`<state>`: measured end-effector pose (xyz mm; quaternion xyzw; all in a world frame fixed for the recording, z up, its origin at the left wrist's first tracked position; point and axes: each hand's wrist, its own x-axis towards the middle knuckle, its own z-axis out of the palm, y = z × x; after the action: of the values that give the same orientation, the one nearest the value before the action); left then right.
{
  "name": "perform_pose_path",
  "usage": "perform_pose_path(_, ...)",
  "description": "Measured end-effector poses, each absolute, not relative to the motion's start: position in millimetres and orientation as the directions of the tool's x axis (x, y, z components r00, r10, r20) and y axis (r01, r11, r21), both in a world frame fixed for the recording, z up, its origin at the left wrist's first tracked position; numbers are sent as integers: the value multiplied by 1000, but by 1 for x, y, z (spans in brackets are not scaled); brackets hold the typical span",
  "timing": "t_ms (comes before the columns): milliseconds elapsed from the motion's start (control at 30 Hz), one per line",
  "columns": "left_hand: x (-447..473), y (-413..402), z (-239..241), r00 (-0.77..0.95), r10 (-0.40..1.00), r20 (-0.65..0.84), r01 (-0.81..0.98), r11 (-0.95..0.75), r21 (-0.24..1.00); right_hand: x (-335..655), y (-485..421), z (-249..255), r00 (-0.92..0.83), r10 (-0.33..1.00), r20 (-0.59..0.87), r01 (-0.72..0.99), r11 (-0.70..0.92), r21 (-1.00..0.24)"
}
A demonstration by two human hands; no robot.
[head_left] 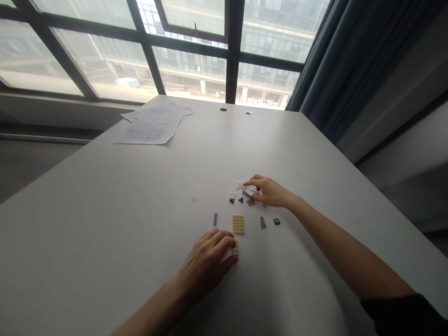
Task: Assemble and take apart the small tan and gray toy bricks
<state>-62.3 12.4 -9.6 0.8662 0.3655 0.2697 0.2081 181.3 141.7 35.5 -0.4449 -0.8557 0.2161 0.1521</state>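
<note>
My left hand (209, 259) rests on the white table (105, 224), fingers curled round a small tan brick piece (235, 248). Just beyond it lies a flat tan studded plate (238, 224). My right hand (269, 191) reaches into a small pile of tiny white and grey pieces (243, 191), thumb and fingers pinching a grey piece (247, 194). A thin grey strip (215, 219) lies left of the tan plate. A grey wedge (262, 223) and a small black piece (276, 221) lie right of it.
Several printed paper sheets (154, 125) lie at the table's far left. Two small round holes (223, 109) sit near the far edge. Big windows stand behind the table, and a dark curtain (343, 60) hangs at the right.
</note>
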Motion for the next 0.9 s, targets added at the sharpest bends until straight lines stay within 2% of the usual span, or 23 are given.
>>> perform_pose_path(167, -63, 13, -11, 585, 750, 309, 519, -639, 569, 178, 147, 40, -490, 866, 94, 743, 472, -475)
perform_pose_path(367, -63, 12, -11, 584, 754, 299, 529, -634, 565, 170, 142, 45, -622, 782, 31, 713, 582, -391)
perform_pose_path(467, -63, 12, -11, 582, 757, 298, 536, -632, 559, 167, 144, 42, -619, 786, -14, 743, 579, -335)
perform_pose_path(633, -63, 12, -12, 584, 754, 301, 532, -636, 559, 166, 150, 36, -590, 808, -16, 768, 555, -319)
perform_pose_path(733, -63, 12, -11, 578, 759, 300, 538, -631, 559, 167, 140, 40, -548, 836, 34, 778, 524, -346)
perform_pose_path(833, -63, 12, -9, 572, 763, 300, 543, -626, 559, 167, 111, 43, -508, 848, 148, 725, 514, -459)
perform_pose_path(900, -63, 11, -9, 570, 764, 301, 544, -626, 558, 166, 83, 40, -517, 831, 205, 685, 545, -484)
